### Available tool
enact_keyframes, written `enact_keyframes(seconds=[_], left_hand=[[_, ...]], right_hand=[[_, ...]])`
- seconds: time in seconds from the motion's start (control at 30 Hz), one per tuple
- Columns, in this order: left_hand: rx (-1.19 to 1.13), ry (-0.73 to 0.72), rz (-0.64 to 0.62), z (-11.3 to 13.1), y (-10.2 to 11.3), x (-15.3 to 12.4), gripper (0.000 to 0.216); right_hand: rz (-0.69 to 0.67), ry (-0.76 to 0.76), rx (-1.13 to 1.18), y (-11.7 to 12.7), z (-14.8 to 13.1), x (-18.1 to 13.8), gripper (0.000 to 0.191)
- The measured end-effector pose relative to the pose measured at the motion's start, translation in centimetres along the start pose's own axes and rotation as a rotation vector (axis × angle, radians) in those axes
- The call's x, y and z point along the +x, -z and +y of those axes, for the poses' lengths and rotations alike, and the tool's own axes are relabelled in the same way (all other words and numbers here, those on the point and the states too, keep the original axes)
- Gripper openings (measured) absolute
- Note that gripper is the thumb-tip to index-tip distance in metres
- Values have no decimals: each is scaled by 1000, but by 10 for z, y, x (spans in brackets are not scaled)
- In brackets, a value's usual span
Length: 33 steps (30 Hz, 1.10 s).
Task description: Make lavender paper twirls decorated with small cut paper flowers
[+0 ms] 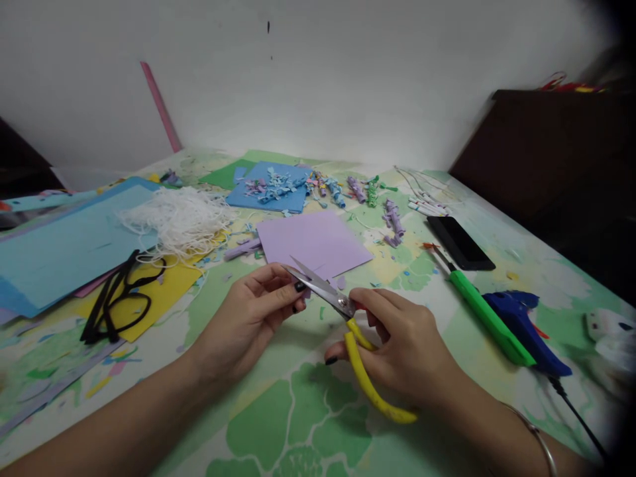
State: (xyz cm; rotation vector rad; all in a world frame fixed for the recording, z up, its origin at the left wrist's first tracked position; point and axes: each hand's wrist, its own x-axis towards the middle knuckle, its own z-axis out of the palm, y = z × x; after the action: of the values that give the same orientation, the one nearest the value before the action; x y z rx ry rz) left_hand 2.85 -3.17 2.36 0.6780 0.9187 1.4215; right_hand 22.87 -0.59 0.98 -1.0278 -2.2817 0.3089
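Note:
My right hand (pixel 397 338) is closed on scissors (pixel 322 288) with yellow handles, its thumb and fingers at the handles. The slim metal blades are slightly apart and point left, across the fingertips of my left hand (pixel 265 298). That hand is pinched together on a small scrap of lilac paper (pixel 307 292), mostly hidden behind the thumb and the blades. Just beyond both hands lies a lilac paper sheet (pixel 313 238), with a rolled lilac paper tube (pixel 243 249) at its left edge.
A heap of white string (pixel 181 218), black glasses (pixel 116 305) and blue sheets (pixel 74 238) lie left. Paper clippings (pixel 278 185) and fringed rolls (pixel 392 218) are farther back. Right are a phone (pixel 460 242), a green-handled tool (pixel 489 318) and a blue glue gun (pixel 527 331).

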Motion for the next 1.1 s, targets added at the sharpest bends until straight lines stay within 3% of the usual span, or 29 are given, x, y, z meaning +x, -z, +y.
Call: enact_keyframes(seconds=[0.9,1.1], left_hand=[[72,25,15,2,8,5,12],[305,-7,72,1,11,6,11]], right_hand=[[-16,46,-55,6,1,1,26],[36,22,-73,4,5,2,33]])
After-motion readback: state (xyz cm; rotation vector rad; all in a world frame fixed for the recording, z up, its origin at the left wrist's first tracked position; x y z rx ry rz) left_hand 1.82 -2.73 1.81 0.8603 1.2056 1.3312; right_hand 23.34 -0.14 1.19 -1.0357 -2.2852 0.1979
